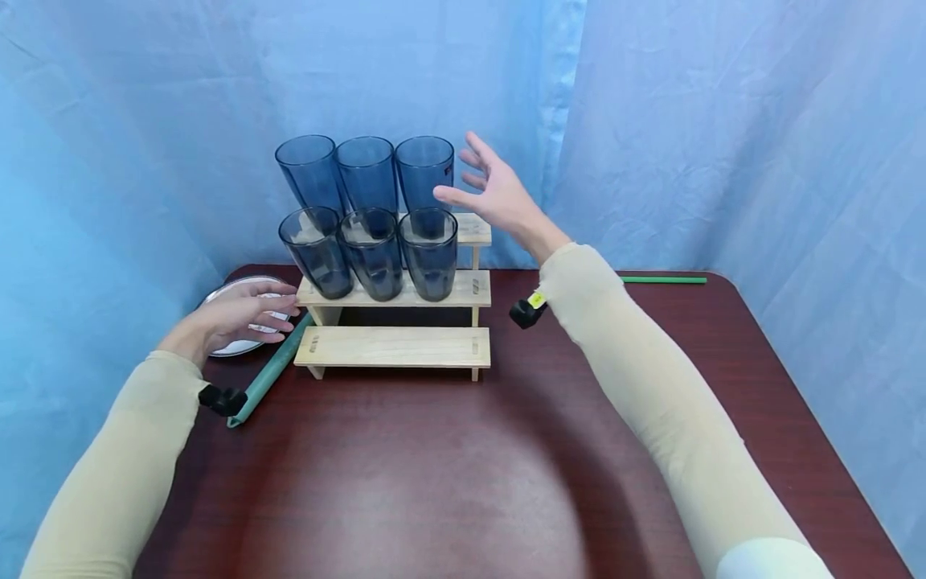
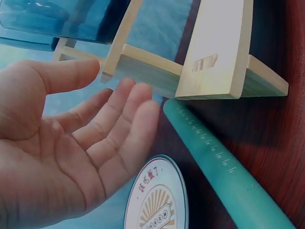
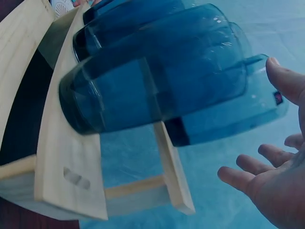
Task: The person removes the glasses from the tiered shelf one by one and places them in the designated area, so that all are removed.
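A stepped wooden rack (image 1: 394, 347) carries tall blue-tinted glasses: three on the top step, among them the back right glass (image 1: 424, 173), and three on the middle step, among them the front right glass (image 1: 434, 257). The lowest step holds nothing. My right hand (image 1: 499, 193) is spread beside the back right glass, its thumb (image 3: 283, 78) right at the rim in the right wrist view. At the rack's left end is my left hand (image 1: 239, 315), fingers loosely extended, with the thumb (image 2: 78, 75) close to the middle step's edge (image 2: 108, 67). Neither hand grips anything.
Left of the rack, a green rolled tube (image 1: 271, 374) lies slantwise on the dark red table (image 1: 405, 466). A white printed plate (image 1: 235, 348) is partly hidden behind the left hand. A thin green stick (image 1: 665, 280) lies at the back right. Blue curtains (image 1: 723, 121) enclose the table.
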Motion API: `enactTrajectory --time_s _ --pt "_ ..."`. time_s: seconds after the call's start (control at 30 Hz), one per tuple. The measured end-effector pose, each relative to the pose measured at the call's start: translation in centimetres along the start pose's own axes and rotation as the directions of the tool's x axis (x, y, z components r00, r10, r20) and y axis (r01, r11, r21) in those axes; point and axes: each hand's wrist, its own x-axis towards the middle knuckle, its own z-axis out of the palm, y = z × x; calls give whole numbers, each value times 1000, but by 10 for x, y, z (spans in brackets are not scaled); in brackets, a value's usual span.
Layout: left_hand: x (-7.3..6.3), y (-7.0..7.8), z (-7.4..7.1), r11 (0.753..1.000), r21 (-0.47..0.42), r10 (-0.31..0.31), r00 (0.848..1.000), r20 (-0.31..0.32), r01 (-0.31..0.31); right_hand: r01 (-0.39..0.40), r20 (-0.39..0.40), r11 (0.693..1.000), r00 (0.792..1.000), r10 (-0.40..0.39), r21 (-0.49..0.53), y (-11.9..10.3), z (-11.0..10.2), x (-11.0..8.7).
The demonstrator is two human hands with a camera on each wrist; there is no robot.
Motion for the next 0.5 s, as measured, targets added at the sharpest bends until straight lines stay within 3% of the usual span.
enactTrajectory --time_s 0.27,0.5 --pt "2 5 6 999 23 -24 999 -32 25 9 -27 998 1000 -10 -58 5 24 14" --pt "3 15 11 997 40 -56 996 -64 59 26 -68 997 997 -32 -77 4 27 16"
